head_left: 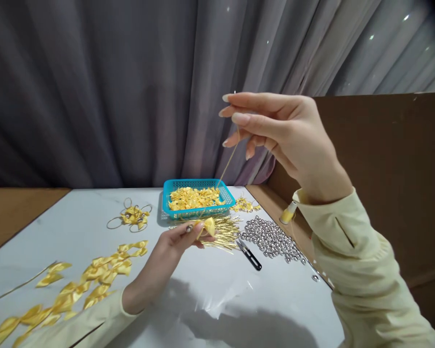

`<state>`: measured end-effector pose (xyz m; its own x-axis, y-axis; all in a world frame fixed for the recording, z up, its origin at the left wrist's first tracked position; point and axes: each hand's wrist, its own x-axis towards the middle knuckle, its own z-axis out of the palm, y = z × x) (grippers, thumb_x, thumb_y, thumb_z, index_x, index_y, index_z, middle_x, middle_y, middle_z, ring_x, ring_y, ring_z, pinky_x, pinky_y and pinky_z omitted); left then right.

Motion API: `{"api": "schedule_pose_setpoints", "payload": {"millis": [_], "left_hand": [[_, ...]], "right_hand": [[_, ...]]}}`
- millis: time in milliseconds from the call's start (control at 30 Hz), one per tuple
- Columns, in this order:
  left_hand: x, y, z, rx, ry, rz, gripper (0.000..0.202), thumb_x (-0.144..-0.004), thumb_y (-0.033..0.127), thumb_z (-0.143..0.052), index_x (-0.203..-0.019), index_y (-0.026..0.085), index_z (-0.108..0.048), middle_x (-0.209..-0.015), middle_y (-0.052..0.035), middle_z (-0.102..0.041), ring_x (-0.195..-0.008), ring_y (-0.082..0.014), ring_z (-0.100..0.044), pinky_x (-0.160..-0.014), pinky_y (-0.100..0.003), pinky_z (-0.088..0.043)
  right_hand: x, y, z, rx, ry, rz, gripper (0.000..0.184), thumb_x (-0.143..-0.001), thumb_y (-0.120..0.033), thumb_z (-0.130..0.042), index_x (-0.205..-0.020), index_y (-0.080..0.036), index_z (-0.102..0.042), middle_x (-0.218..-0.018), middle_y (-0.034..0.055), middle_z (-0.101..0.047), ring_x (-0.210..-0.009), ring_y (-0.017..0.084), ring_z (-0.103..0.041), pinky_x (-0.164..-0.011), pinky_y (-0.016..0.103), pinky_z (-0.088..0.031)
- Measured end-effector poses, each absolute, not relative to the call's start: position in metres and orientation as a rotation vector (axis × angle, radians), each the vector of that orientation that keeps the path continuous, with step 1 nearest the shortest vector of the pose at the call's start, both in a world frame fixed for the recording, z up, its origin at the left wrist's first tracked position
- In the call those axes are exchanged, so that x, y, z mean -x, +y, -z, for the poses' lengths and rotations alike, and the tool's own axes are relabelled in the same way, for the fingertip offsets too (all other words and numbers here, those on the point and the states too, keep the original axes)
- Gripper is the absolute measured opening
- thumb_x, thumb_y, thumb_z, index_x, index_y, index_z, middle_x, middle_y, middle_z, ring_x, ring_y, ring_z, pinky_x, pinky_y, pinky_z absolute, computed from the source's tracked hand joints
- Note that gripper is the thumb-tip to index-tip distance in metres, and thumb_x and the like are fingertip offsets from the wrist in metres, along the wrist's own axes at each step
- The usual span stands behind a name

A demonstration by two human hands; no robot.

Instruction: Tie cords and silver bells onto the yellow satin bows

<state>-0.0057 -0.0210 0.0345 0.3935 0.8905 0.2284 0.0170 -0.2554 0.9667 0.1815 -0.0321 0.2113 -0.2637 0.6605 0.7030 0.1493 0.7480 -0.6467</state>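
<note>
My left hand (179,241) pinches a yellow ribbon bow (209,226) above the table. A silver bead (189,228) sits at its thumb and fingers. Raised high on the right, my right hand (275,125) is closed at thumb and forefinger on a thread (227,163), other fingers loosely curled. The taut thread slants down toward the bow, passing in front of the basket. A tiny bright tip, perhaps a needle, shows above the right forefinger; most of it is hidden.
Behind the left hand stands a blue basket (196,211) of yellow bows. Gold wires (223,234), black thread snips (250,255), silver beads (270,237) and a yellow thread spool (288,212) lie rightward. Loose bows (68,295) and a looped bow cluster (134,216) lie left. A grey curtain (130,96) hangs behind.
</note>
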Motion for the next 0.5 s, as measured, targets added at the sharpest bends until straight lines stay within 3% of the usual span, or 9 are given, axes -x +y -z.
{"api": "schedule_pose_setpoints", "payload": {"millis": [200, 367, 500], "left_hand": [[0.003, -0.014, -0.033, -1.614, 0.908, -1.008, 0.026, -0.085, 0.036, -0.050, -0.080, 0.016, -0.065, -0.075, -0.0050, -0.072, -0.071, -0.0189, -0.064, -0.062, -0.029, -0.047], [0.003, -0.011, -0.032, -1.651, 0.919, -0.990, 0.030, -0.087, 0.037, -0.048, -0.073, 0.017, -0.065, -0.074, -0.0034, -0.071, -0.068, -0.0157, -0.061, -0.063, -0.026, -0.046], [0.005, -0.013, -0.031, -1.615, 0.860, -0.976, 0.031, -0.088, 0.038, -0.047, -0.071, 0.016, -0.061, -0.065, -0.0014, -0.068, -0.057, -0.0131, -0.057, -0.060, -0.025, -0.045]], "right_hand": [[-0.178, -0.038, -0.214, 0.592, -1.785, -0.524, 0.015, -0.081, -0.020, -0.062, -0.095, -0.023, -0.067, -0.101, 0.0002, -0.067, -0.079, 0.018, -0.068, -0.052, 0.023, -0.052], [-0.184, -0.039, -0.216, 0.625, -1.764, -0.465, 0.017, -0.079, -0.023, -0.065, -0.096, -0.027, -0.066, -0.105, -0.0001, -0.067, -0.078, 0.019, -0.067, -0.052, 0.027, -0.052], [-0.190, -0.044, -0.214, 0.639, -1.746, -0.445, 0.020, -0.078, -0.014, -0.063, -0.096, -0.023, -0.068, -0.098, -0.0008, -0.069, -0.067, 0.014, -0.066, -0.045, 0.023, -0.048]]}}
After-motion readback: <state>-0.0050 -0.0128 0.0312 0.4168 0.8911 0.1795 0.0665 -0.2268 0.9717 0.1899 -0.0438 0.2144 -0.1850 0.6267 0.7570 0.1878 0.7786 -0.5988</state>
